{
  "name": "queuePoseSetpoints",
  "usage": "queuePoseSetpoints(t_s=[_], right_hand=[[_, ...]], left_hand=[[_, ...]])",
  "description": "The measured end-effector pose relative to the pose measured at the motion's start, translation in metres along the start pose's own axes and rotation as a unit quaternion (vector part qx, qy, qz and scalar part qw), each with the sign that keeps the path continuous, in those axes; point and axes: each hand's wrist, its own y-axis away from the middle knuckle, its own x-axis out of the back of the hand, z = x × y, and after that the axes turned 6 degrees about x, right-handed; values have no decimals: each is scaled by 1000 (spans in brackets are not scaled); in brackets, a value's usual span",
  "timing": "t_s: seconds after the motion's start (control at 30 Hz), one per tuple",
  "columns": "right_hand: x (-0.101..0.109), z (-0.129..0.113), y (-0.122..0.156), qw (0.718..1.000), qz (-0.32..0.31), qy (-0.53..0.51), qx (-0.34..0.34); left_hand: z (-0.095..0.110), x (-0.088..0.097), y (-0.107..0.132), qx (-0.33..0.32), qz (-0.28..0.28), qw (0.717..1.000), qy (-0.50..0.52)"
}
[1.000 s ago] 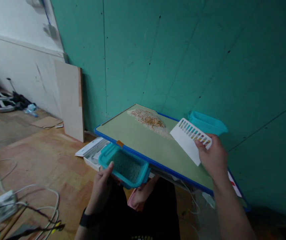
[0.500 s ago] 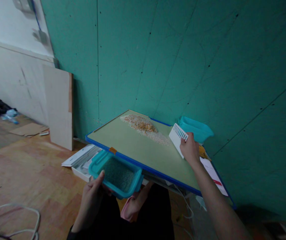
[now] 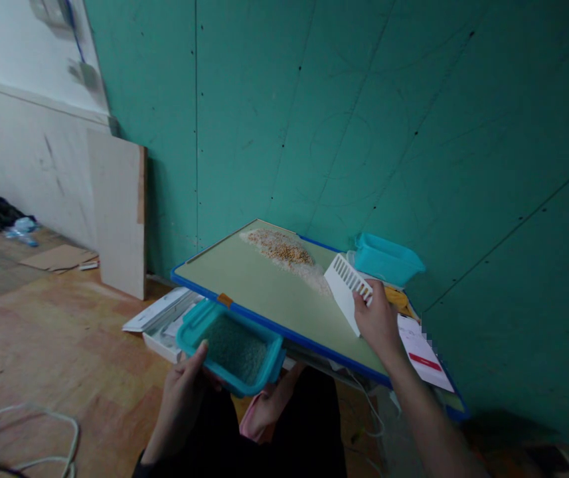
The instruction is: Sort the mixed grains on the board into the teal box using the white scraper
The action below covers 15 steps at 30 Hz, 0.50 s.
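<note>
My left hand (image 3: pixel 184 392) grips a teal plastic tub (image 3: pixel 229 345) by its near rim, holding it just below the front edge of a green table (image 3: pixel 264 292) with a blue border. Greenish grains fill the tub. My right hand (image 3: pixel 376 318) is closed on a white slotted scraper (image 3: pixel 346 292), its edge down on the tabletop beside a long heap of pale and yellow grains (image 3: pixel 287 251).
A second teal tub (image 3: pixel 388 259) stands at the table's back right by the green wall. Papers (image 3: pixel 421 345) lie on the right end. A white box (image 3: pixel 169 318) sits on the wooden floor below, a board (image 3: pixel 117 219) leans on the wall, and cables (image 3: pixel 20 438) lie at left.
My right hand carried the scraper from in front of me down to the tabletop, then shifted it left towards the grain heap. The left hand and tub stayed nearly still.
</note>
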Motion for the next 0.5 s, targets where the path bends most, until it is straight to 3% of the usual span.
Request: queuePoseSetpoints(t_s=[0.23,0.5], right_hand=[[17,-14,17,1000,11,8,15],[46,-10,52,999,24,33,1]], left_hand=[[-4,5,2,12,-17,1000,1],[-2,6,0,11,-18,1000,-1]])
